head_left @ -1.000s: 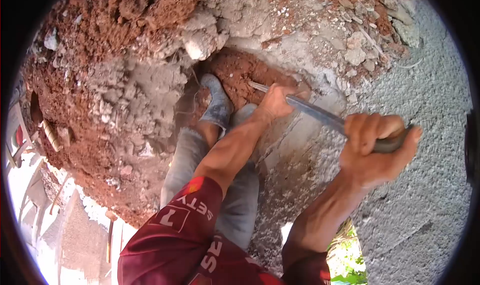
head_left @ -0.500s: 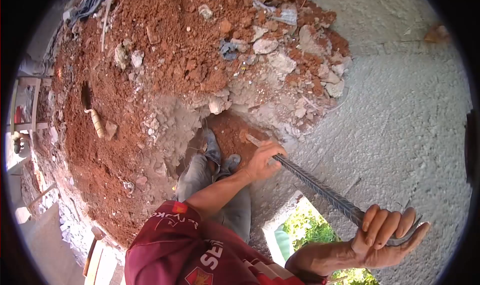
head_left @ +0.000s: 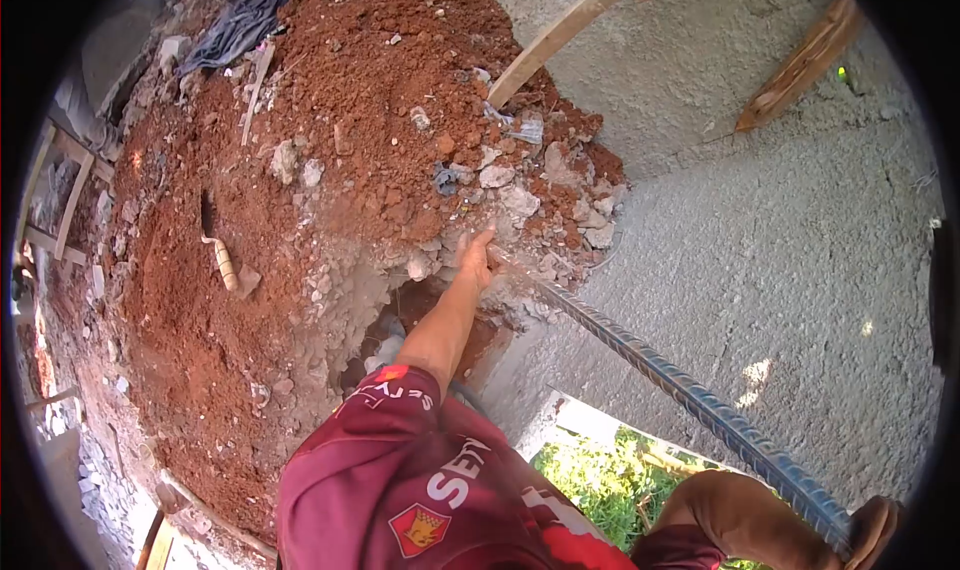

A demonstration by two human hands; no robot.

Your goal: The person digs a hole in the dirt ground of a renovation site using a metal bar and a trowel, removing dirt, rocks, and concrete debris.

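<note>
A long ribbed steel rebar (head_left: 680, 388) slants across the view, from the edge of the soil heap down to the lower right. Near its far end, my left hand (head_left: 476, 256) grips it, though the fingers are partly hidden. At the near end my right hand (head_left: 874, 532) is closed round the bar, close to the dark rim of the view. Beneath my left forearm lies a dug hole (head_left: 487, 355) in red earth, broken along its edge. My feet and legs in it are mostly covered by my arm and shirt.
Red soil with rubble (head_left: 390, 90) is heaped ahead and left. A trowel (head_left: 226, 266) lies in it. A rough grey wall (head_left: 760, 260) rises at right, with wooden boards (head_left: 570, 35) against its top. An opening (head_left: 610, 470) below shows greenery. Dark cloth (head_left: 240, 22) lies far left.
My left hand has moved up and away with the rebar's far end, out of the hole. My right hand has gone lower right and closed on the bar. The view has shifted, showing wooden boards.
</note>
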